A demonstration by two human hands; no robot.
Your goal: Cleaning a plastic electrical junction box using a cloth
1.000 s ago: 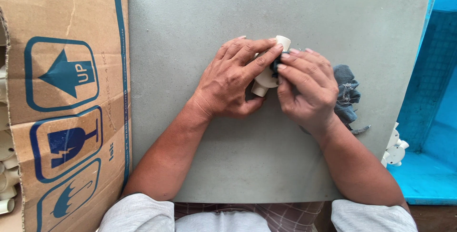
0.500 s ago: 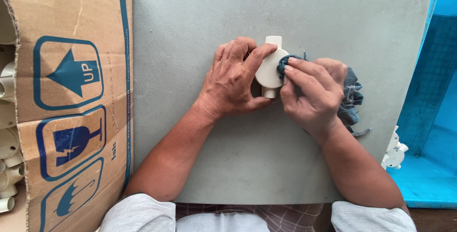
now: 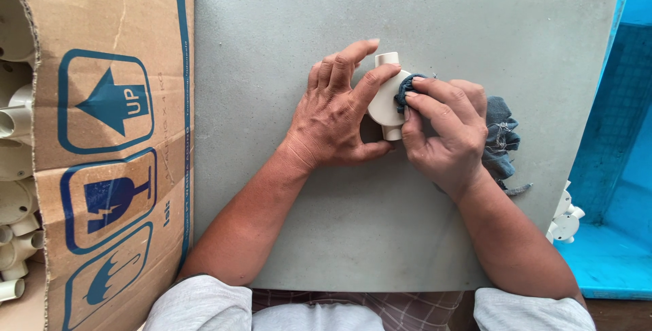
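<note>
The left hand (image 3: 336, 117) is clamped on the white fitting (image 3: 387, 100); the right hand (image 3: 445, 134) pinches the blue cloth (image 3: 499, 137) against it. Hard rubbing could twist the fitting from that grip onto the worktop (image 3: 285, 25).

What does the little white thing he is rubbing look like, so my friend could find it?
On the grey table, right of the big cardboard box, look between the two hands. The left hand steadies a cream round plastic fitting with short tubes at top and bottom; it alone is being pressed by the blue cloth.
</note>
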